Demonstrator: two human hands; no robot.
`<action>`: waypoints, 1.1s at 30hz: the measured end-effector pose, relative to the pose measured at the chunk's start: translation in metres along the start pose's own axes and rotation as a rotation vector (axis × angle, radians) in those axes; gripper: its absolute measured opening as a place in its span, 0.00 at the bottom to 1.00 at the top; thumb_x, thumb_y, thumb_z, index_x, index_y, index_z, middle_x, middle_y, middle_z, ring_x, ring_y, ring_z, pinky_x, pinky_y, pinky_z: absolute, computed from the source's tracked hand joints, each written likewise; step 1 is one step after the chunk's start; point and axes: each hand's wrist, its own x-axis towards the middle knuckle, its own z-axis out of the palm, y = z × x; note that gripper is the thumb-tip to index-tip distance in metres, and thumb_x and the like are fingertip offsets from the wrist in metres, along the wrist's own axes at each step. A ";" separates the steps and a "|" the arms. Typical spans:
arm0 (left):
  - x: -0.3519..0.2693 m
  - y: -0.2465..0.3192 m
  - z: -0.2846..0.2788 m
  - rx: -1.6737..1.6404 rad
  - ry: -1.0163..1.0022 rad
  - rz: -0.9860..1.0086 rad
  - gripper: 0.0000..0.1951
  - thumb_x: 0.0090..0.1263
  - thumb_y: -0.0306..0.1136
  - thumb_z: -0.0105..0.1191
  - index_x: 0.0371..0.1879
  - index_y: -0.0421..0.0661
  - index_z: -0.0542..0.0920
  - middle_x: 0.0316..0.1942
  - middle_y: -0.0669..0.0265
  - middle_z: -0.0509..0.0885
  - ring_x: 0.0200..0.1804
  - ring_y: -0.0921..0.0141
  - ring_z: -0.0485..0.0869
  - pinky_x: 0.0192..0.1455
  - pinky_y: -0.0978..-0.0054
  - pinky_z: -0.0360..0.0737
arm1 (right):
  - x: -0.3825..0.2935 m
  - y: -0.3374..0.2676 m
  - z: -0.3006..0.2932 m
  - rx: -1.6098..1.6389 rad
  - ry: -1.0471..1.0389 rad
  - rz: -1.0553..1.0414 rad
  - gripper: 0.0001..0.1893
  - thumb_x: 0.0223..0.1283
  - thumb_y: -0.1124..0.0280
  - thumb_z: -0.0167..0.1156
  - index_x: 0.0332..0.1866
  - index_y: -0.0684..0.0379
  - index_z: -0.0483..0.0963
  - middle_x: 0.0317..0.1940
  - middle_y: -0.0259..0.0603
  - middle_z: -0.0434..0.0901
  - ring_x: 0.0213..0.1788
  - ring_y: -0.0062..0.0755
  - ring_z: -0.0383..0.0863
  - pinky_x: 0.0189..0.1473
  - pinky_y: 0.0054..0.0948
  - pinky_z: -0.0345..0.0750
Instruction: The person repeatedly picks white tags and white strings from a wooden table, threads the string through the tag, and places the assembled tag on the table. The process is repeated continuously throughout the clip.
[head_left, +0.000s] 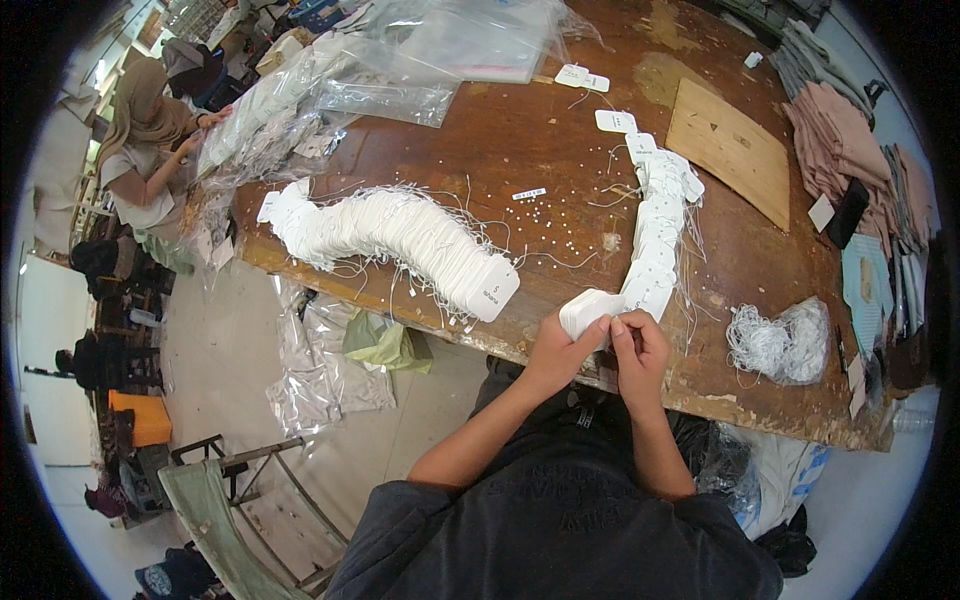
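Observation:
My left hand (559, 352) holds a small stack of white hang tags (590, 311) at the table's near edge. The fingertips of my right hand (641, 349) pinch together at the stack's right side; what lies between them is too small to tell. A long curved row of overlapping white tags with strings (397, 232) lies to the left. Another row of printed tags (656, 232) runs away from my hands, with loose tags (615, 121) beyond its far end. At the right sits a bundle of white strings (757, 341) beside clear plastic.
A wooden board (727, 150) lies at the far right, near folded garments (840, 142). Small white dots are scattered mid-table. Clear plastic bags (480, 45) cover the far left part. A person (146, 150) works at the left end. A metal-framed chair (247, 487) stands lower left.

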 end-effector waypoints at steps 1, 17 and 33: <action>0.000 0.000 0.000 -0.005 0.000 0.000 0.16 0.73 0.35 0.56 0.51 0.36 0.80 0.41 0.66 0.85 0.43 0.78 0.79 0.46 0.77 0.77 | 0.000 0.000 0.000 -0.001 0.001 -0.001 0.07 0.66 0.75 0.60 0.35 0.67 0.76 0.25 0.33 0.75 0.27 0.16 0.71 0.30 0.20 0.69; -0.001 0.002 -0.001 -0.005 -0.007 -0.042 0.16 0.73 0.35 0.57 0.51 0.36 0.80 0.41 0.66 0.85 0.43 0.78 0.79 0.46 0.77 0.77 | 0.000 -0.002 0.001 0.015 0.000 0.002 0.07 0.67 0.74 0.60 0.35 0.67 0.76 0.25 0.33 0.76 0.26 0.16 0.71 0.30 0.20 0.69; 0.000 -0.001 -0.001 0.004 0.004 -0.018 0.16 0.72 0.35 0.56 0.50 0.35 0.81 0.40 0.65 0.85 0.42 0.78 0.80 0.45 0.77 0.77 | -0.001 0.001 0.000 0.018 -0.005 0.038 0.05 0.66 0.75 0.60 0.36 0.67 0.76 0.26 0.33 0.76 0.28 0.16 0.71 0.31 0.20 0.70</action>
